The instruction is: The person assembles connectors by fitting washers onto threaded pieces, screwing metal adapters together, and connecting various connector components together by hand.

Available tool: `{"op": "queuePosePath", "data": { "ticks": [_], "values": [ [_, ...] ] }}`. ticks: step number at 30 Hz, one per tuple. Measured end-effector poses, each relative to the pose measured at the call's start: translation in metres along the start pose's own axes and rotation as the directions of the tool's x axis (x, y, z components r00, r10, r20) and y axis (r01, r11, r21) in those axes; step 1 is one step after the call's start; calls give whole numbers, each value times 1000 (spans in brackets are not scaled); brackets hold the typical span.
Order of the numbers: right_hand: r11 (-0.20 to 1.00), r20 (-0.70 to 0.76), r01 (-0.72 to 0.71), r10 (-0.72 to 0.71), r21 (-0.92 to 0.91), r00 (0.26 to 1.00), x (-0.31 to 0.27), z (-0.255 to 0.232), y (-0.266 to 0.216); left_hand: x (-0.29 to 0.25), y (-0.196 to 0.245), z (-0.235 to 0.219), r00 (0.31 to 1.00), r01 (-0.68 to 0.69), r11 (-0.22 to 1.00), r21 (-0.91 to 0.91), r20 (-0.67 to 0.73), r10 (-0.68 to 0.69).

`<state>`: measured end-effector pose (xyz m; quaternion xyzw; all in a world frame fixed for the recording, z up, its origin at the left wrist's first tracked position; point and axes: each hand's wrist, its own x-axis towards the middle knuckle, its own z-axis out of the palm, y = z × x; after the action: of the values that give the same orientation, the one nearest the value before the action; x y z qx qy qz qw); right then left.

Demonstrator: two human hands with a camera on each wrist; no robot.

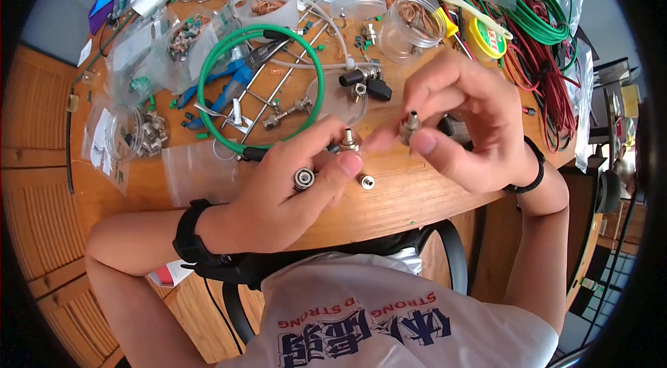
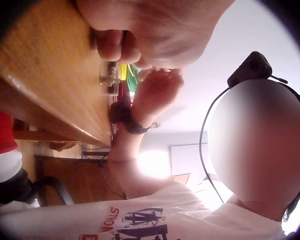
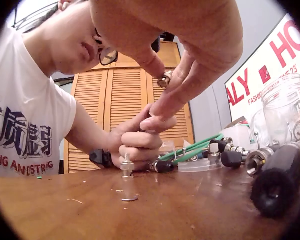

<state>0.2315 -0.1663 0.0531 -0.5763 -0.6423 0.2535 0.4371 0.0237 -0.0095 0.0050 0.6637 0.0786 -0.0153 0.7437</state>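
Note:
My left hand (image 1: 278, 184) pinches a metal BNC connector (image 1: 349, 139) between thumb and index finger, its narrow end pointing away from me. A second BNC connector (image 1: 303, 178) shows its round open end from the crook of the same hand. In my right hand (image 1: 472, 118), thumb and fingertips grip another metal connector (image 1: 410, 128), seen also in the right wrist view as a small ribbed piece (image 3: 164, 79). Between the hands, one more connector (image 1: 367, 181) stands upright on the wooden table (image 1: 396, 208). The left wrist view shows mostly the back of the left hand (image 2: 155, 30).
Beyond the hands lie a looped green cable (image 1: 201, 83), blue-handled pliers (image 1: 233, 87), a wire rack and black-sleeved connectors (image 1: 361, 76). Clear jars (image 1: 415, 28), bags of small parts, a yellow tub (image 1: 484, 38) and coiled red wires (image 1: 552, 97) crowd the back.

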Motion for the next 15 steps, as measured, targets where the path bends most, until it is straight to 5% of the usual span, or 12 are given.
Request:
{"op": "queuePosePath", "data": {
  "ticks": [1, 2, 5, 7, 13, 15],
  "values": [
    [936, -7, -265, 274, 231, 962, -1, 5, -11, 0, 0, 0, 1000, 9, 1000, -19, 14, -9],
    [934, -3, -272, 280, 232, 960, -1, 6, -10, 0, -1, 1, 1000, 12, 1000, -26, 15, -12],
    [928, -14, -202, 217, 313, 976, 4, 8, 0, 1, -5, 4, 999, -32, 999, -4, -30, 32],
    [991, 29, -30, 26, 130, 999, 4, 5, 9, 3, -9, 5, 992, -121, 992, 24, -24, 122],
    [952, -17, -171, 181, 253, 983, 5, 13, -2, 2, -4, -2, 992, -64, 992, 105, 117, 52],
    [987, 24, -50, 47, 150, 999, 10, 7, 6, 2, -2, 0, 993, -69, 992, 107, 105, 58]
  ]
}}
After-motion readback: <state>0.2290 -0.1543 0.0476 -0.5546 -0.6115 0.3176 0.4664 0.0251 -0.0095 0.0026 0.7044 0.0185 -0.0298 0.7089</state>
